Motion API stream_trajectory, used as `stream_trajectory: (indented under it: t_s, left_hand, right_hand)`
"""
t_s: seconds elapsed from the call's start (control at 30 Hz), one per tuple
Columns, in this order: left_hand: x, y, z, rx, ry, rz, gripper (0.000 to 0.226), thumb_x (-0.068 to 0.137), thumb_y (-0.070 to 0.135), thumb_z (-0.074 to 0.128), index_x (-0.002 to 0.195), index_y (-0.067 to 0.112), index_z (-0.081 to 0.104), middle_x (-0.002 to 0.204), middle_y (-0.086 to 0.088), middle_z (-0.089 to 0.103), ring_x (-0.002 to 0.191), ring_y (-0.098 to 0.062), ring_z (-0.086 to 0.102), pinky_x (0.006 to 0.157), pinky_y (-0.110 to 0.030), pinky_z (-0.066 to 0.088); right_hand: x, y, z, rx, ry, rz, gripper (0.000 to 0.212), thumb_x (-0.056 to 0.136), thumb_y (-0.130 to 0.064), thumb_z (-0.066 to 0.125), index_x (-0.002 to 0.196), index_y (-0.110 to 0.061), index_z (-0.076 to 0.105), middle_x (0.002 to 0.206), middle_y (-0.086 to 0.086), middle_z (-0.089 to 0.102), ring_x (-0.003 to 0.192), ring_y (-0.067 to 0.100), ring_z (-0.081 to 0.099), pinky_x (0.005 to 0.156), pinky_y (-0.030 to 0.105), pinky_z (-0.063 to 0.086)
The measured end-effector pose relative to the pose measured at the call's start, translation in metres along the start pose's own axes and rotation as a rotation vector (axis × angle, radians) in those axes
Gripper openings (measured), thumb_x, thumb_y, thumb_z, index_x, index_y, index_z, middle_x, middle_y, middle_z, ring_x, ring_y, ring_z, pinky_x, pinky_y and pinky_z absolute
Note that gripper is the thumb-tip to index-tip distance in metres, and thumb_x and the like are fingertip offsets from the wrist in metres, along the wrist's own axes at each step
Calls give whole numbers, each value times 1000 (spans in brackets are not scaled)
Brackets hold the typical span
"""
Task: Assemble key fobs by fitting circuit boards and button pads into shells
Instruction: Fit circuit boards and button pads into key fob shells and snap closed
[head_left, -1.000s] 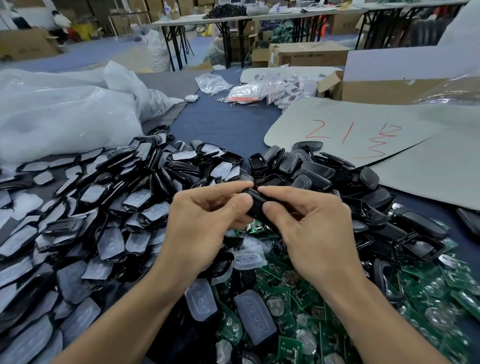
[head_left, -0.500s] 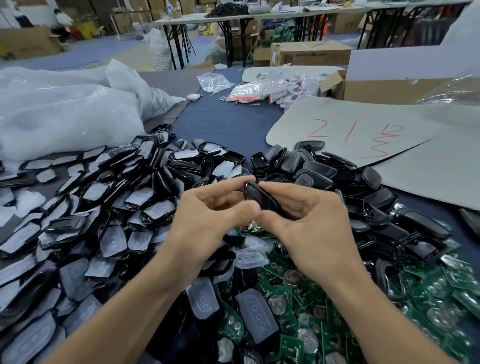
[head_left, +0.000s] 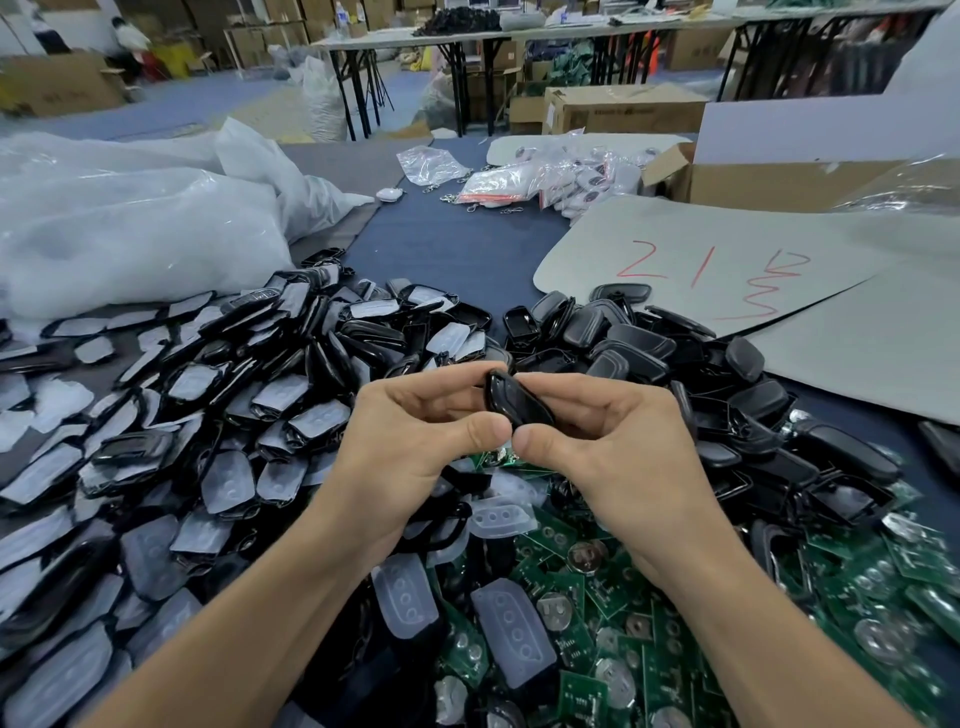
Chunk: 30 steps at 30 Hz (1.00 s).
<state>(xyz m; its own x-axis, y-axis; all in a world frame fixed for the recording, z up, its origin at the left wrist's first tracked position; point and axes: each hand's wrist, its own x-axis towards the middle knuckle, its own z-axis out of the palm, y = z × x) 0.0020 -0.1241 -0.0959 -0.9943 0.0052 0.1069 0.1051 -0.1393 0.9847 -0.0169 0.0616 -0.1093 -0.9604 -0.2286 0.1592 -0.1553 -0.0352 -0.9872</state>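
Far left: white plastic bag (head_left: 130, 234) slumped on the table, with a spread of shells fitted with pads (head_left: 208, 415) in front of it. No change in either against the earlier frames.

Centre: left hand (head_left: 415, 441) pinches the key fob (head_left: 511, 402), forefinger over its top and thumb under its near edge. The fob is held in the air above the heaps, between both hands. One second ago it lay almost hidden behind the two thumbs. I now see much more of its glossy black face, tipped up on edge, and the thumb tips meet just below it.

Right hand (head_left: 613, 452) pinches the same fob from the other side, fingers curled behind it. Both hands hold much the same spot as before.

Below the hands: loose button pads (head_left: 501, 519) and green circuit boards (head_left: 597, 649). Right: heap of empty black shells (head_left: 649, 353), then a cardboard sheet (head_left: 701, 260) with red marks, all unmoved.
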Motion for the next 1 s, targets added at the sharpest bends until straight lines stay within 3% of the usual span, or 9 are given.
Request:
stream_trajectory:
  t_s: [0.17,0.33,0.43,0.57,0.67,0.87,1.0]
  left_hand:
    - [-1,0,1,48,1,-4,47,66,12,89,112,20,81,102,-14,80,90,-23,79,79,-25,60]
    - [-3,4,5,49,66,-38,27,73,31,83,98,20,85,92,-11,81,81,-22,79,72,-26,62]
    - [-3,3,8,107,147,-41,7,87,17,79,88,18,85,85,-12,80,77,-25,79,67,-26,62]
    - [-3,3,9,105,193,-19,16,86,2,77,82,16,85,82,-13,80,76,-27,79,66,-27,63]
    - [-5,3,10,156,179,62,15,84,1,79,85,15,84,82,-10,80,77,-27,80,68,-26,63]
    - [-7,5,11,356,91,100,22,86,11,82,94,32,84,88,5,82,86,-16,79,79,-28,64]
    - [-10,9,13,340,126,183,33,82,5,84,88,37,84,84,8,81,81,-13,80,74,-21,62]
  right_hand:
    - [-6,-7,2,-214,70,-57,47,73,-8,91,114,-29,80,98,-17,79,94,-2,75,85,16,58]
    - [-13,-10,9,-401,159,-102,47,77,-9,88,114,-37,79,90,-23,78,78,-4,73,74,18,61]
    - [-16,-9,14,-484,136,-193,50,78,-6,84,116,-38,77,96,-26,76,79,-10,69,78,13,57]
    - [-8,-8,10,-270,85,-54,28,82,-20,81,106,-36,81,92,-21,78,87,2,75,82,28,63]
    - [-2,-6,6,-107,61,37,18,91,-13,75,93,-29,84,87,-5,80,86,18,77,82,46,64]
    - [-6,-9,3,-102,110,-68,21,86,-5,80,91,-25,84,84,-9,80,83,10,78,80,26,62]
    - [-10,-12,10,-144,146,-126,26,85,-5,81,89,-31,83,83,-16,79,82,3,77,78,19,60]
